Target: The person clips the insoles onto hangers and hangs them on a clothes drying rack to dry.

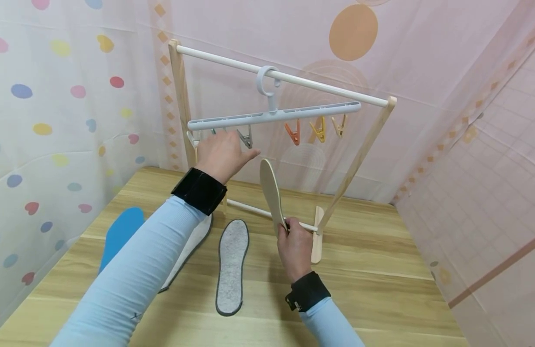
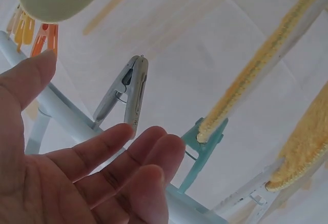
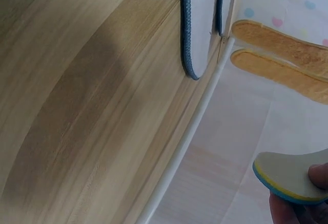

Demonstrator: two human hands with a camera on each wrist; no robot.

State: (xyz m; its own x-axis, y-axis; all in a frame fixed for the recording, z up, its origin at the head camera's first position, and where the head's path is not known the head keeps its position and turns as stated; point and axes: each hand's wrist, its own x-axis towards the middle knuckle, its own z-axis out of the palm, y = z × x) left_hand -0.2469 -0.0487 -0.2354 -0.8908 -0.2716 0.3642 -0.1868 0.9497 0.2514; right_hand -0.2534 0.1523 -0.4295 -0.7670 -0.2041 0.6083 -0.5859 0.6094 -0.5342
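My right hand (image 1: pixel 296 248) grips one end of a beige insole (image 1: pixel 271 193) and holds it upright beneath the hanger; its yellow and blue edge layers show in the right wrist view. My left hand (image 1: pixel 222 153) is raised at the left half of the light blue hanger (image 1: pixel 289 114), thumb stretched out and fingers loosely bent, with nothing in them. Its fingertips are right by the handle end of a grey clip (image 2: pixel 123 93). Beside that, a teal clip (image 2: pixel 202 155) and a white clip (image 2: pixel 256 193) each hold a fuzzy yellow insole (image 2: pixel 261 65), mostly hidden in the head view.
The hanger hooks over the white bar (image 1: pixel 328 87) of a wooden rack. An orange clip (image 1: pixel 294 133) and two yellowish clips hang on its right half. On the wooden table (image 1: pixel 371 289) lie a grey insole (image 1: pixel 233 267), another grey one partly under my left arm, and a blue insole (image 1: pixel 123 231).
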